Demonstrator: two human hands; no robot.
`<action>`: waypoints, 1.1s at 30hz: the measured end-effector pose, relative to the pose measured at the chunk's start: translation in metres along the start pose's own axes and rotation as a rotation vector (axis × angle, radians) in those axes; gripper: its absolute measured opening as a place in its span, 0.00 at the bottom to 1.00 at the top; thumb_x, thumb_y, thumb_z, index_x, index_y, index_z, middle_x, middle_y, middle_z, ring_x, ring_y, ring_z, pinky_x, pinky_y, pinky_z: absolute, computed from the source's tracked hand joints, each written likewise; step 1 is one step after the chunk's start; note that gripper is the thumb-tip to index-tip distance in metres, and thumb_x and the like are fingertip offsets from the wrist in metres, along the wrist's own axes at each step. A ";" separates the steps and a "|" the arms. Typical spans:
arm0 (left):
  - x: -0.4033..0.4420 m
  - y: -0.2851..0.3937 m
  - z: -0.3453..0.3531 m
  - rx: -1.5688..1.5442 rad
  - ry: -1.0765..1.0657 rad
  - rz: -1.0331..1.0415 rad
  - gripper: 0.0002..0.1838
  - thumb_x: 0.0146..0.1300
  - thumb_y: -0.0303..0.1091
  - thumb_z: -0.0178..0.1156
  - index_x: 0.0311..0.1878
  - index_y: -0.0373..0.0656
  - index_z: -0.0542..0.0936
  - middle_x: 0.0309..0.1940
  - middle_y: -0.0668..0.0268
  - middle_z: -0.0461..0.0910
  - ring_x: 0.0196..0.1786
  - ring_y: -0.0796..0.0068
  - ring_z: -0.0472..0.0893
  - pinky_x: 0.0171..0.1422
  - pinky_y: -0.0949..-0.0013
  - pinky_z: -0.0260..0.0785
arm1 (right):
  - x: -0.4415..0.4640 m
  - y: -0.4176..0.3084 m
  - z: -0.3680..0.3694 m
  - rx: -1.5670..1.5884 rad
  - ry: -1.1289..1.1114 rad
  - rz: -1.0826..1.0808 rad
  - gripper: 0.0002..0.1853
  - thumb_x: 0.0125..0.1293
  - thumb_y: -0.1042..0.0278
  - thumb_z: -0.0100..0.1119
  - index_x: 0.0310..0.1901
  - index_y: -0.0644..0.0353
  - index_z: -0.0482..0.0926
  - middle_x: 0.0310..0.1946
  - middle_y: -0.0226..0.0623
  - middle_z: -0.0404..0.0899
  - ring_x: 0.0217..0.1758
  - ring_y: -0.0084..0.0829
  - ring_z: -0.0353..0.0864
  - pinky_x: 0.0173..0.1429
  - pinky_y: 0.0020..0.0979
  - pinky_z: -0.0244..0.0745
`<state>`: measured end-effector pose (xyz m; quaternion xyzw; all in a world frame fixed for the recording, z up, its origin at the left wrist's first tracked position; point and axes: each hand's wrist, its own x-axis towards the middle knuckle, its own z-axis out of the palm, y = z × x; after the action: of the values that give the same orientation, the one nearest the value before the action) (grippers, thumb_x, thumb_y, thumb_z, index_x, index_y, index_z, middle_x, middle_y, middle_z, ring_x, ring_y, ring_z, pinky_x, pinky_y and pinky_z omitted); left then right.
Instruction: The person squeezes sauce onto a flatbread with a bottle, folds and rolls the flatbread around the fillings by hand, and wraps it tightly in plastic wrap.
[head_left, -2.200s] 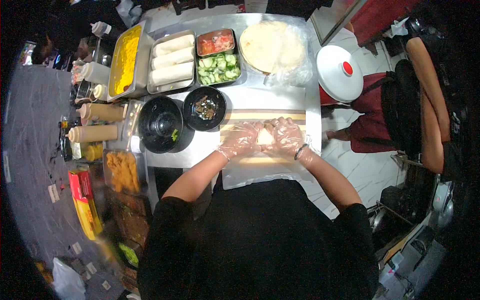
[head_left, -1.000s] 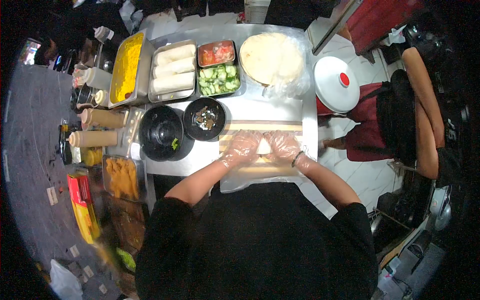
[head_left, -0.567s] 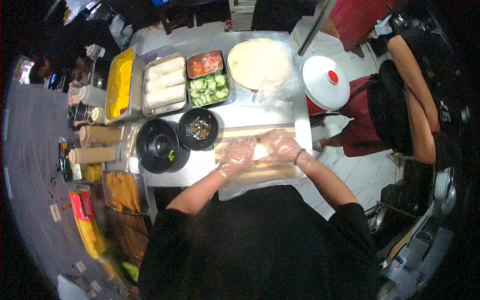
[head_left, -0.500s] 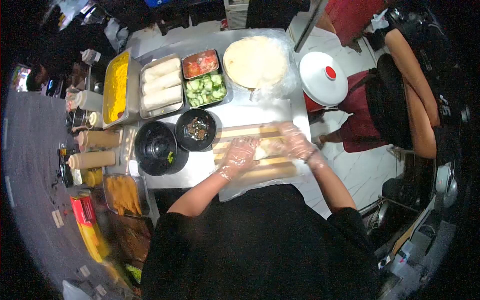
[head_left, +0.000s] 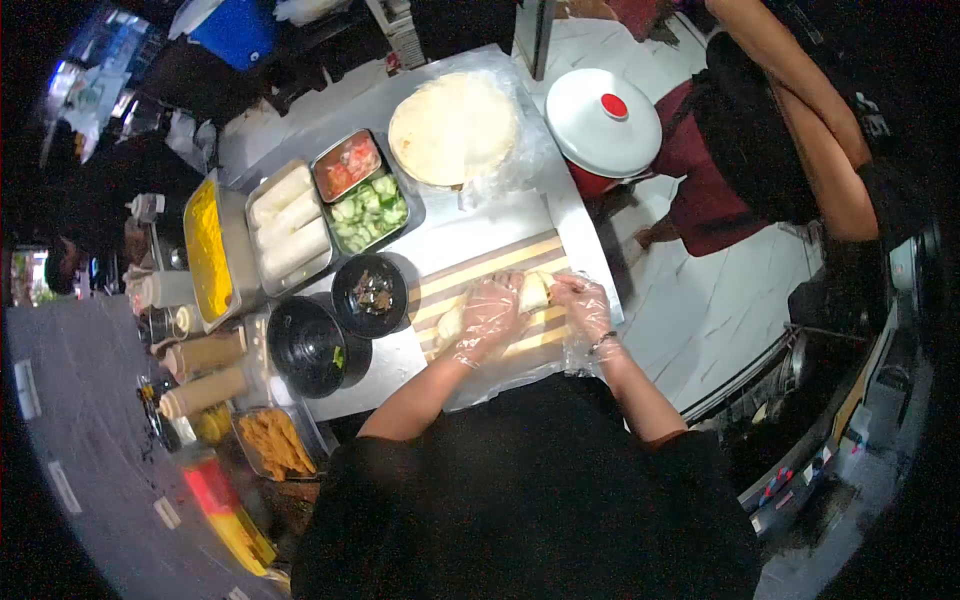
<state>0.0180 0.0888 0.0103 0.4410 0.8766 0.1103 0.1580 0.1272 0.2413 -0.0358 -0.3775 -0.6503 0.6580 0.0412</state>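
A pale rolled wrap (head_left: 535,292) lies on the striped board (head_left: 455,268), partly hidden under my gloved hands. My left hand (head_left: 490,313) is curled over the middle of the wrap and grips it. At the wrap's right end, my right hand (head_left: 582,305) has its fingers pinched together; what they hold, if anything, is too small to tell. Both hands wear clear plastic gloves. Beside the board stands a black bowl of dark bits (head_left: 370,296), with a larger black bowl (head_left: 306,346) to its left.
Beyond the board are flat round breads (head_left: 452,128), cucumber (head_left: 369,212), a tomato tin (head_left: 347,165), a tray of rolled wraps (head_left: 292,230) and a yellow-filled pan (head_left: 208,250). Sauce bottles (head_left: 205,392) stand left. At right are a white-lidded pot (head_left: 603,122) and another person with folded arms (head_left: 800,120).
The camera view has turned, so the table now looks tilted. My hands were together over the wrap; my right hand has moved to its right end, and more of the wrap shows.
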 end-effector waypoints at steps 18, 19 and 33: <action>0.004 -0.004 -0.005 -0.038 -0.051 0.070 0.38 0.53 0.48 0.68 0.62 0.35 0.69 0.56 0.50 0.75 0.58 0.54 0.76 0.59 0.55 0.71 | 0.005 0.005 0.008 -0.402 -0.034 -0.312 0.06 0.58 0.76 0.66 0.37 0.67 0.85 0.35 0.41 0.87 0.39 0.27 0.85 0.46 0.29 0.79; 0.004 -0.004 -0.005 -0.040 -0.046 0.067 0.38 0.53 0.48 0.68 0.62 0.35 0.69 0.56 0.50 0.75 0.58 0.54 0.76 0.59 0.55 0.71 | 0.005 0.003 0.008 -0.405 -0.037 -0.316 0.06 0.58 0.76 0.66 0.37 0.67 0.85 0.35 0.41 0.87 0.39 0.27 0.85 0.46 0.29 0.79; 0.006 -0.003 -0.007 -0.073 -0.073 0.019 0.37 0.53 0.48 0.66 0.63 0.37 0.70 0.53 0.50 0.76 0.56 0.54 0.77 0.58 0.56 0.72 | -0.021 -0.005 0.033 -0.162 0.085 -0.113 0.08 0.58 0.72 0.71 0.35 0.67 0.84 0.34 0.31 0.79 0.39 0.21 0.77 0.42 0.25 0.74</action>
<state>0.0101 0.0915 0.0144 0.4469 0.8615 0.1274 0.2045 0.1219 0.2036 -0.0262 -0.3699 -0.7191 0.5835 0.0751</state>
